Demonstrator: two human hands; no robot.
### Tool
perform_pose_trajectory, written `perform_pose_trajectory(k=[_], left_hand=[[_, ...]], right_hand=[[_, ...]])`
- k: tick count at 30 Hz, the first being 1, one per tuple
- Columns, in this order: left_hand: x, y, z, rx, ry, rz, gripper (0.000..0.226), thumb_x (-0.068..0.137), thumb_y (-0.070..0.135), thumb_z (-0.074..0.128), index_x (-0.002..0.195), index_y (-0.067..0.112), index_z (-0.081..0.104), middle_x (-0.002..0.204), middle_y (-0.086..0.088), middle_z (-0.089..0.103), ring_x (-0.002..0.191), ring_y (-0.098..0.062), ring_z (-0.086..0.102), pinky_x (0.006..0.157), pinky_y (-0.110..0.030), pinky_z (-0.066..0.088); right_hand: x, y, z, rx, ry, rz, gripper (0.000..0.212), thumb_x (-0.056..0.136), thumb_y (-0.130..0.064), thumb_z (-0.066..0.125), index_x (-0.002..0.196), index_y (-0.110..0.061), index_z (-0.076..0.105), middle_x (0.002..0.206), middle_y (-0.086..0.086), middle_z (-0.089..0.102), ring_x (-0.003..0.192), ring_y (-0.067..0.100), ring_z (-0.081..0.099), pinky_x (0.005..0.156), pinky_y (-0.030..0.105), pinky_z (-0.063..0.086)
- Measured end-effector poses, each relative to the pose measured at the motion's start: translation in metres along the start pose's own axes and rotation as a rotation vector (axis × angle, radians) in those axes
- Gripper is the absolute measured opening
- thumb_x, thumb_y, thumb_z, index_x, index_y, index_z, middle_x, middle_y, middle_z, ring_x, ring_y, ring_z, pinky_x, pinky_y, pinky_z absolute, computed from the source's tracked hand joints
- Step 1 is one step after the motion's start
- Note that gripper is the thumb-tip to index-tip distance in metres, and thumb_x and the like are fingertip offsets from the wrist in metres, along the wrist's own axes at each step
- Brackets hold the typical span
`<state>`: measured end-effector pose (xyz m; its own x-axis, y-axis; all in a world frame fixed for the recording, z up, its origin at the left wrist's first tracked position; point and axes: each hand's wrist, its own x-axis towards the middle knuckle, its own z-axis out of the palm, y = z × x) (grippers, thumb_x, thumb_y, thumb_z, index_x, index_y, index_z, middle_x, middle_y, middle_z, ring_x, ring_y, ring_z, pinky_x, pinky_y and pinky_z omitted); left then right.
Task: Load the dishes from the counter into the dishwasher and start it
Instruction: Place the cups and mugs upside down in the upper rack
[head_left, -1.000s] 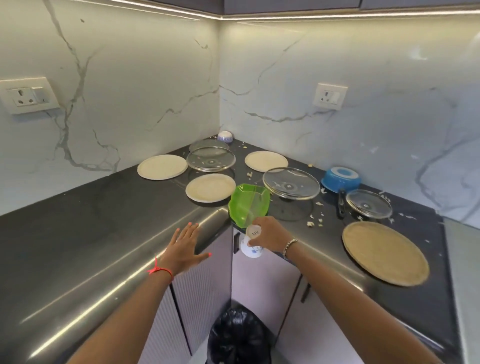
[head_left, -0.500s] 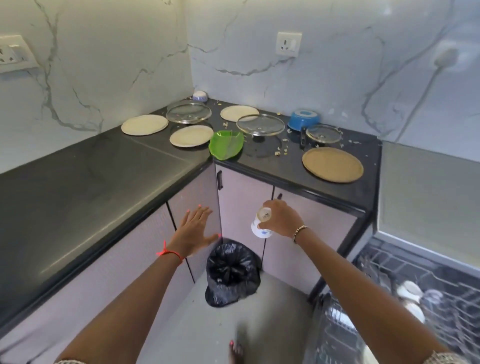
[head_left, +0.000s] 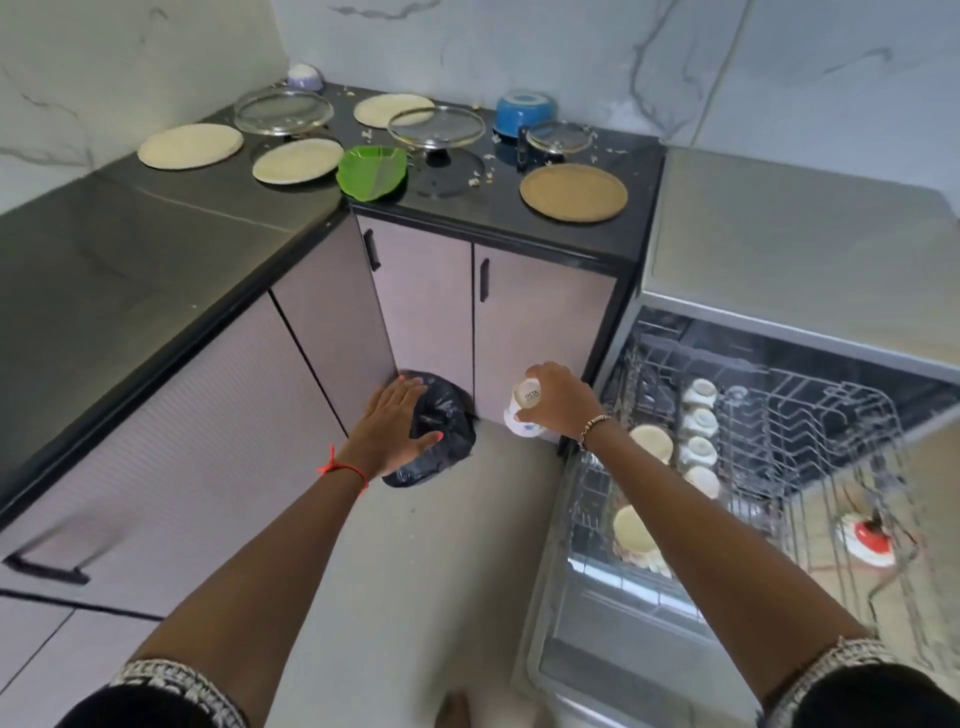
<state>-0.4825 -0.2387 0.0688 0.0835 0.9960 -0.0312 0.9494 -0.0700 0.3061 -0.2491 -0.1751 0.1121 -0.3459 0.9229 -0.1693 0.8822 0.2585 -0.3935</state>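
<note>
My right hand (head_left: 558, 400) grips a small white cup (head_left: 523, 410) upside down, just left of the open dishwasher (head_left: 727, 467). Its upper rack (head_left: 831, 410) is pulled out and holds a row of white cups (head_left: 698, 436); cream plates (head_left: 636, 530) stand in the rack below. My left hand (head_left: 395, 423) hangs open, fingers spread, above a black bin bag (head_left: 441, 431). On the black counter (head_left: 156, 249) lie cream plates (head_left: 296, 161), a green leaf-shaped dish (head_left: 371, 171), glass lids (head_left: 436, 127), a blue pot (head_left: 524, 111) and a brown round plate (head_left: 574, 192).
Pink cabinet doors (head_left: 431, 306) run under the corner counter. Food crumbs lie scattered among the lids. A small lilac bowl (head_left: 305, 76) sits in the far corner. A red and white item (head_left: 870, 540) rests at the right under the rack. The grey floor (head_left: 415, 571) stretches between cabinets and dishwasher.
I have stepped back and turned right from the counter; both hands dropped lower, the cup travelled toward the dishwasher, which has now come fully into view.
</note>
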Motion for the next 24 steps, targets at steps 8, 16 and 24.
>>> perform_pose_trajectory(k=[8, 16, 24], left_hand=[[-0.039, 0.078, 0.035, -0.052, -0.076, 0.051, 0.071, 0.089, 0.041, 0.055, 0.145, 0.012, 0.023, 0.155, -0.003, 0.016, 0.145, -0.019, 0.003, 0.118, -0.037, -0.002], [-0.078, 0.184, 0.084, -0.038, -0.12, 0.112, 0.07, 0.09, 0.041, 0.054, 0.145, 0.012, 0.022, 0.155, -0.003, 0.015, 0.145, -0.019, 0.003, 0.116, -0.038, -0.003], [-0.102, 0.267, 0.123, -0.061, -0.18, 0.151, 0.07, 0.091, 0.039, 0.054, 0.146, 0.012, 0.021, 0.156, -0.003, 0.013, 0.145, -0.018, 0.001, 0.116, -0.037, -0.003]], right_hand=[[-0.087, 0.055, 0.002, 0.037, -0.016, 0.095, 0.063, 0.078, -0.028, 0.071, 0.13, -0.006, 0.043, 0.133, 0.013, 0.045, 0.119, 0.03, 0.048, 0.1, 0.038, 0.04], [-0.179, 0.126, -0.005, 0.089, 0.0, 0.113, 0.061, 0.077, -0.025, 0.073, 0.128, -0.005, 0.046, 0.132, 0.013, 0.047, 0.119, 0.028, 0.048, 0.096, 0.032, 0.039], [-0.24, 0.195, -0.016, 0.069, 0.004, 0.138, 0.065, 0.078, -0.024, 0.072, 0.132, -0.004, 0.042, 0.134, 0.014, 0.045, 0.121, 0.027, 0.046, 0.096, 0.032, 0.038]])
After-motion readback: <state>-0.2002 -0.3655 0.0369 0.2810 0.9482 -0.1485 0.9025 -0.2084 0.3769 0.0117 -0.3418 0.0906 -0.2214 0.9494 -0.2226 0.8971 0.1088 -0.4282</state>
